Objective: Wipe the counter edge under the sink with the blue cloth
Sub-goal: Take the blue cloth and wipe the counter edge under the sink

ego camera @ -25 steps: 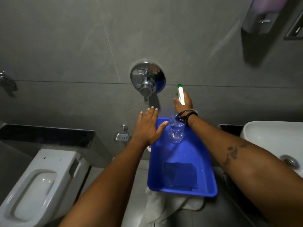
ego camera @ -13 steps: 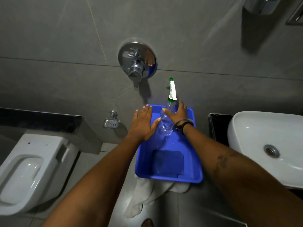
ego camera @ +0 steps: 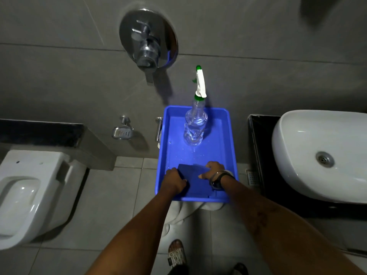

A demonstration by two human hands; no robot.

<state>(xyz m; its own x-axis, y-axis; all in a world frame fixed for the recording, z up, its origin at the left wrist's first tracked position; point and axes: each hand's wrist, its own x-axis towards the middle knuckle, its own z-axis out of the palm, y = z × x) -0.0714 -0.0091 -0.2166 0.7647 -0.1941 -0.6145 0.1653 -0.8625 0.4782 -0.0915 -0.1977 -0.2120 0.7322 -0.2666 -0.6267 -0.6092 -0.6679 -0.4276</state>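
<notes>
A folded blue cloth point(ego camera: 193, 180) lies in the near end of a blue plastic tray point(ego camera: 231, 151). My left hand point(ego camera: 174, 181) grips the cloth's left edge, and my right hand point(ego camera: 213, 171) holds its right corner, which is lifted a little. A clear spray bottle point(ego camera: 195, 126) with a white and green trigger stands upright at the tray's far end, with no hand on it. To the right is the white sink point(ego camera: 309, 153) on a black counter, whose edge point(ego camera: 255, 155) faces the tray.
A white toilet point(ego camera: 29, 191) stands at the left. A chrome mixer valve point(ego camera: 148, 39) and a soap dish point(ego camera: 122, 132) hang on the grey wall. A white towel point(ego camera: 184, 212) lies under the tray's near end. My sandalled foot point(ego camera: 176, 255) stands on the tiled floor.
Both hands have come back from the far end of the tray to the near end. The right hand let go of the spray bottle, and both hands now grip the blue cloth.
</notes>
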